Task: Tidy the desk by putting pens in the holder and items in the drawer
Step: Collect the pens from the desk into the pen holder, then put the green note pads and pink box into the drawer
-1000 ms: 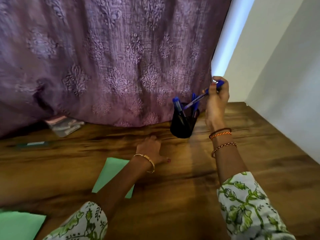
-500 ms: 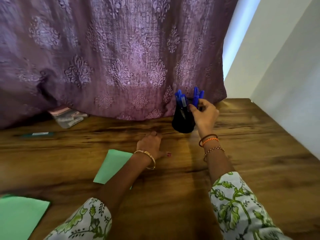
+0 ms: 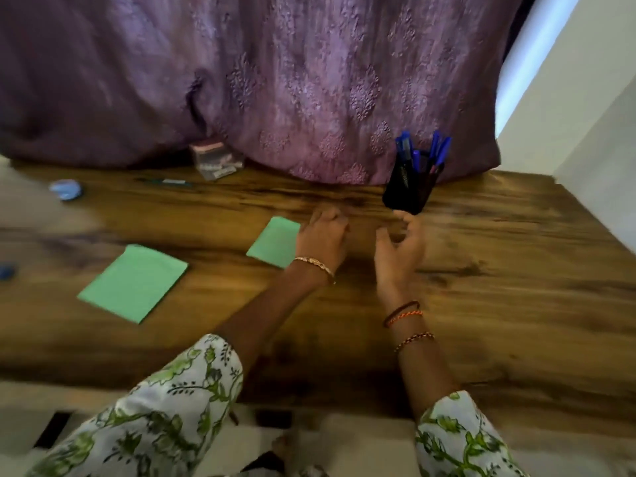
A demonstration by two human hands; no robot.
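Nearest, two forearms in white sleeves with green leaf print [image 3: 161, 407] reach out over the brown wood-grain table [image 3: 499, 287]. The right hand [image 3: 399, 256] hangs just above the wood, its fingers [image 3: 407, 223] apart and loosely curled, holding nothing. The left hand [image 3: 323, 239] lies palm down beside it, fingers spread and empty; motion blur softens both.

Just left of the left fingers lies a small green paper square [image 3: 275, 241], its corner tucked under the hand. Further left and nearer lies a larger green paper sheet [image 3: 134, 282].

Just beyond the right fingertips stands the black mesh pen holder [image 3: 411, 187], apart from them, with blue-capped pens [image 3: 437, 149] upright inside.

Well beyond the left fingers, a thin dark pen [image 3: 165, 181] lies flat, with a small pinkish box [image 3: 215, 160] behind it against the purple patterned curtain [image 3: 275, 80]. Far left sits a round blue object [image 3: 65, 189], too blurred to name.
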